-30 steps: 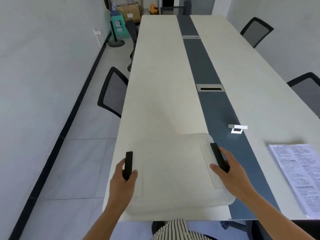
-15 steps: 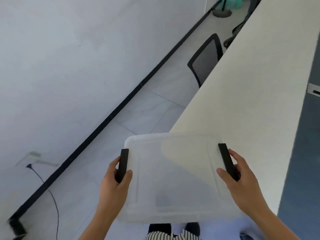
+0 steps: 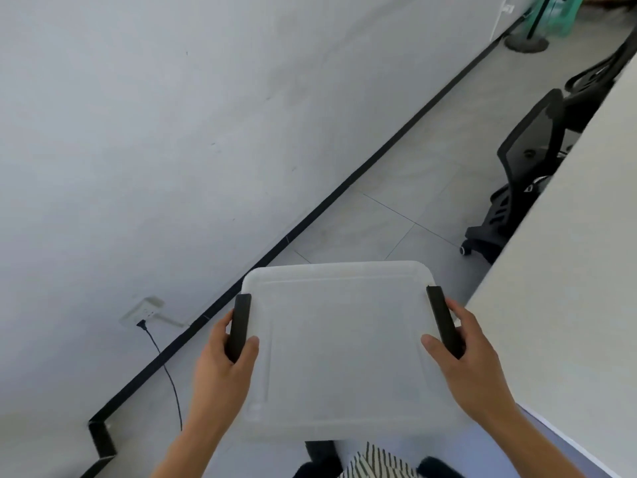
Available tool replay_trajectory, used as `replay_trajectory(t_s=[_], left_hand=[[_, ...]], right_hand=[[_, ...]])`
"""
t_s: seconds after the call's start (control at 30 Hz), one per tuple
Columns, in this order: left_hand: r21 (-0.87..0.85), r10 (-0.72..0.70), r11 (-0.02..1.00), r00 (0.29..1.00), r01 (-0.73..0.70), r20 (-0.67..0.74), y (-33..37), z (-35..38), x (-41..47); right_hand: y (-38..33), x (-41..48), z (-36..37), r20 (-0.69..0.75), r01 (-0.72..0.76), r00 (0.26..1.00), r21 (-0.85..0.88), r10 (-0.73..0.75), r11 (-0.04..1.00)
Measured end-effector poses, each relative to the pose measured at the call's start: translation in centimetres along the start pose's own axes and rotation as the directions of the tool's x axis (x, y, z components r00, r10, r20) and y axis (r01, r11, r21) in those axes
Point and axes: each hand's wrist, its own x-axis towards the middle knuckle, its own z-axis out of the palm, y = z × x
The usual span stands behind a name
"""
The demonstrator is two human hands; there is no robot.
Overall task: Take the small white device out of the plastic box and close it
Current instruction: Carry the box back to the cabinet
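A translucent white plastic box (image 3: 344, 346) with its lid on is held in the air over the floor, left of the table. My left hand (image 3: 220, 367) grips its black left latch (image 3: 239, 326). My right hand (image 3: 468, 367) grips its black right latch (image 3: 443, 320). The small white device is out of view.
The pale table (image 3: 558, 270) runs along the right edge. A black office chair (image 3: 524, 167) stands beside it on the grey tiled floor. On the left, a white wall carries a socket (image 3: 144, 312) with a black cable hanging down. A fan base (image 3: 527, 41) stands far back.
The box has been lifted off the table and carried left over the floor, both hands staying on its latches. The view has swung left, away from the device and papers on the table.
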Motion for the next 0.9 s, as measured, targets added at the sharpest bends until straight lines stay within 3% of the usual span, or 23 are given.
replay_trajectory(t_s=[0.17,0.37,0.57,0.9], left_hand=[[-0.006,0.033,0.999,0.998,-0.033,0.050,1.1,-2.7,7.6],[-0.029,0.039,0.999,0.988,-0.035,0.149,4.7,1.2,17.3],[-0.001,0.096,0.995,0.980,-0.098,0.174,12.5,5.6,28.5],[-0.054,0.143,0.989,0.972,-0.136,0.185,24.8,12.5,44.0]], right_hand=[[-3.8,2.9,4.2,-0.053,-0.025,0.998,0.036,0.027,0.999],[-5.3,11.0,4.2,-0.112,-0.108,0.987,0.038,0.112,0.993],[-7.9,23.0,3.3,-0.155,-0.154,0.974,0.074,0.164,0.985],[-15.3,42.2,-1.5,-0.202,-0.113,0.971,0.080,0.127,0.990]])
